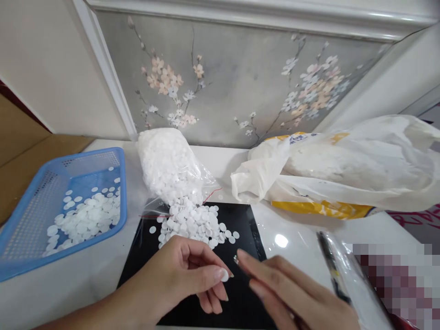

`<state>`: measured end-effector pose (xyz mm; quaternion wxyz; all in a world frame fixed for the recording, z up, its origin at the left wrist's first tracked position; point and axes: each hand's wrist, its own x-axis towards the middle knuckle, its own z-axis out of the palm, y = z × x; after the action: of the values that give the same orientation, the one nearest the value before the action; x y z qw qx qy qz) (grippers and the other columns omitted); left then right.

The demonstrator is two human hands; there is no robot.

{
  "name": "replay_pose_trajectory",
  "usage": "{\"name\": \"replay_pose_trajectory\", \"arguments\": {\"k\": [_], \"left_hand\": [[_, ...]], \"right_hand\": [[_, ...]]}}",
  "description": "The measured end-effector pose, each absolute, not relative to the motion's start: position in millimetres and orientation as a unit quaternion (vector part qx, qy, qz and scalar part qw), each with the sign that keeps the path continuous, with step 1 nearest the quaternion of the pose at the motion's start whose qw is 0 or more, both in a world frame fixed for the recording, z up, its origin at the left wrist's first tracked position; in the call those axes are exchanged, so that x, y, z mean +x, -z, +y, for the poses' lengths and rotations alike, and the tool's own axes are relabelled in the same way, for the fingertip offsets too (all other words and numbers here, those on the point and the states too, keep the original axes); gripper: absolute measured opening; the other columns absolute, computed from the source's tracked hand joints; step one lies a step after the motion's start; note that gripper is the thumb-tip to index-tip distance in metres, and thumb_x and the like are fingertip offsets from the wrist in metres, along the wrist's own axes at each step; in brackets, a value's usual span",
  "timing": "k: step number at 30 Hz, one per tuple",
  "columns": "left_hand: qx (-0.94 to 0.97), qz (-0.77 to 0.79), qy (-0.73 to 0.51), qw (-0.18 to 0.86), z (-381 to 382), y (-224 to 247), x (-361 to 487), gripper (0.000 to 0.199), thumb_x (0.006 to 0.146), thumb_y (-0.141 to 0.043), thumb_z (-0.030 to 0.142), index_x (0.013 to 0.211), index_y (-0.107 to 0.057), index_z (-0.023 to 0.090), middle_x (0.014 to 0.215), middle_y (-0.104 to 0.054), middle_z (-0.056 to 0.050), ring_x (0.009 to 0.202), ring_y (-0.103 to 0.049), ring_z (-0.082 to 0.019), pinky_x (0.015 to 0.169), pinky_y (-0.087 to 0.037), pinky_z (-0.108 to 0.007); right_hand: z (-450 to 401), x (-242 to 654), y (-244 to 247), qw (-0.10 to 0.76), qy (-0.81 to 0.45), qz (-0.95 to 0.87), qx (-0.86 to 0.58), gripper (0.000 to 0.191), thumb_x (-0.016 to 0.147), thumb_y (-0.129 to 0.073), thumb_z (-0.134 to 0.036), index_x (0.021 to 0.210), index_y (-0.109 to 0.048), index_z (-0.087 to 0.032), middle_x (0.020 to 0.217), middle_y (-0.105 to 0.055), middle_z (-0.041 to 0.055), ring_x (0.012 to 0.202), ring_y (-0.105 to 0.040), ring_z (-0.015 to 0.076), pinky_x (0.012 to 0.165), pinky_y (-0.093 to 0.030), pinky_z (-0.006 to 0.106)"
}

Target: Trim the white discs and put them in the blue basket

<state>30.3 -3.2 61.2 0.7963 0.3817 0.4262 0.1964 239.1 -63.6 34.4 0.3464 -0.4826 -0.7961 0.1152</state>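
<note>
My left hand (185,279) pinches a small white disc (224,275) between thumb and forefinger, its other fingers curled loosely below. To its right, my right hand (292,288) is closed around a small tool with a shiny metal tip (235,259). The rest of that tool is mostly hidden by the fingers, so its kind cannot be made out. The tip and the disc are apart. Beneath both hands lies a black board (240,229). A pile of white discs (192,222) covers its far part, spilling from a clear plastic bag (168,160).
On the left stands a blue basket (124,192) holding many white discs (92,215). A white and yellow plastic bag (326,169) lies at the back right. Clear plastic packaging (347,266) with something dark sits at the right. A cardboard box (24,151) is at the far left.
</note>
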Motion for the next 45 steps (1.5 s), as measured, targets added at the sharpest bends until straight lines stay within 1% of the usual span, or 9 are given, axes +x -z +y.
{"name": "replay_pose_trajectory", "arguments": {"k": [4, 8, 11, 15, 18, 30, 37, 42, 45], "left_hand": [[0.385, 0.431, -0.224, 0.785, -1.8, -59.7, 29.3, 0.013, 0.077, -0.072, 0.024, 0.075, -0.07, 0.012, 0.062, -0.073, -0.002, 0.052, -0.065, -0.01, 0.05, -0.05, -0.016], [0.342, 0.461, -0.223, 0.788, -1.5, -56.8, 29.0, 0.016, 0.075, -0.075, 0.027, 0.08, -0.07, 0.012, 0.073, -0.078, -0.007, 0.065, -0.074, -0.016, 0.062, -0.057, -0.02], [0.317, 0.474, -0.225, 0.79, -1.0, -54.4, 28.6, 0.019, 0.074, -0.077, 0.029, 0.08, -0.07, 0.013, 0.078, -0.079, -0.008, 0.073, -0.076, -0.019, 0.069, -0.059, -0.023], [0.308, 0.473, -0.226, 0.794, -0.5, -52.7, 28.0, 0.02, 0.074, -0.077, 0.031, 0.08, -0.07, 0.012, 0.079, -0.08, -0.009, 0.075, -0.076, -0.021, 0.069, -0.06, -0.024], [0.308, 0.479, -0.218, 0.793, -0.7, -52.3, 28.3, 0.022, 0.074, -0.077, 0.031, 0.078, -0.069, 0.012, 0.078, -0.079, -0.01, 0.073, -0.077, -0.021, 0.067, -0.06, -0.024], [0.399, 0.448, -0.237, 0.764, 8.2, -57.5, 24.0, 0.028, 0.083, -0.065, 0.037, 0.068, -0.059, 0.015, 0.066, -0.068, -0.001, 0.05, -0.063, -0.01, 0.043, -0.048, -0.017], [0.437, 0.461, -0.318, 0.703, 28.4, -72.7, 8.4, 0.014, 0.079, -0.055, 0.018, 0.065, -0.053, 0.017, 0.067, -0.063, 0.001, 0.055, -0.055, -0.008, 0.047, -0.039, -0.017], [0.46, 0.484, -0.282, 0.689, 31.2, -72.8, 6.3, 0.007, 0.073, -0.047, 0.015, 0.072, -0.045, 0.022, 0.056, -0.052, 0.006, 0.045, -0.036, -0.008, 0.043, -0.024, -0.019], [0.634, 0.526, -0.163, 0.542, 18.2, -60.0, 12.1, 0.005, 0.081, -0.048, 0.023, 0.083, -0.052, 0.024, 0.049, -0.038, 0.01, 0.044, -0.032, -0.01, 0.046, -0.021, -0.021]], "right_hand": [[-47.4, 265.7, -37.0, 0.254, -0.062, -0.756, -0.6, 0.039, 0.1, -0.035, -0.03, 0.135, -0.053, -0.025, 0.097, -0.072, 0.0084, 0.071, -0.073, 0.0181, 0.053, -0.057, 0.023], [-42.8, 287.7, -24.8, 0.162, -0.059, -0.765, -0.621, 0.046, 0.101, -0.025, -0.031, 0.143, -0.04, -0.019, 0.089, -0.076, 0.0095, 0.072, -0.075, 0.0237, 0.056, -0.057, 0.031], [-43.9, 295.9, -20.5, 0.126, -0.063, -0.764, -0.629, 0.037, 0.099, -0.03, -0.041, 0.106, -0.061, -0.022, 0.069, -0.074, 0.0052, 0.055, -0.07, 0.024, 0.045, -0.048, 0.03], [-42.2, 298.0, -27.5, 0.088, -0.073, -0.771, -0.626, 0.041, 0.096, -0.036, -0.048, 0.063, -0.047, -0.026, 0.051, -0.06, -0.0005, 0.036, -0.057, 0.0198, 0.037, -0.033, 0.03], [-39.9, 295.6, -31.6, 0.124, -0.096, -0.773, -0.615, 0.034, 0.097, -0.03, -0.04, 0.077, -0.054, -0.026, 0.073, -0.068, 0.0038, 0.049, -0.064, 0.0197, 0.045, -0.04, 0.03], [-32.0, 267.7, -18.8, 0.212, -0.175, -0.718, -0.639, 0.029, 0.096, -0.036, -0.033, 0.069, -0.037, -0.026, 0.055, -0.054, -0.004, 0.046, -0.055, 0.0162, 0.045, -0.044, 0.025], [-21.8, 238.3, 16.7, 0.277, -0.12, -0.78, -0.548, 0.038, 0.09, -0.037, -0.005, 0.114, -0.06, -0.022, 0.117, -0.059, 0.0133, 0.104, -0.06, 0.0267, 0.086, -0.055, 0.043], [-35.3, 212.9, 34.1, 0.303, -0.202, -0.793, -0.489, 0.051, 0.086, -0.037, 0.003, 0.124, -0.056, -0.025, 0.113, -0.056, 0.0114, 0.098, -0.059, 0.023, 0.082, -0.059, 0.037], [-45.5, 206.7, 33.4, 0.324, -0.256, -0.798, -0.438, 0.051, 0.091, -0.037, -0.001, 0.133, -0.049, -0.027, 0.116, -0.053, 0.0111, 0.101, -0.06, 0.0198, 0.078, -0.06, 0.027]]}}
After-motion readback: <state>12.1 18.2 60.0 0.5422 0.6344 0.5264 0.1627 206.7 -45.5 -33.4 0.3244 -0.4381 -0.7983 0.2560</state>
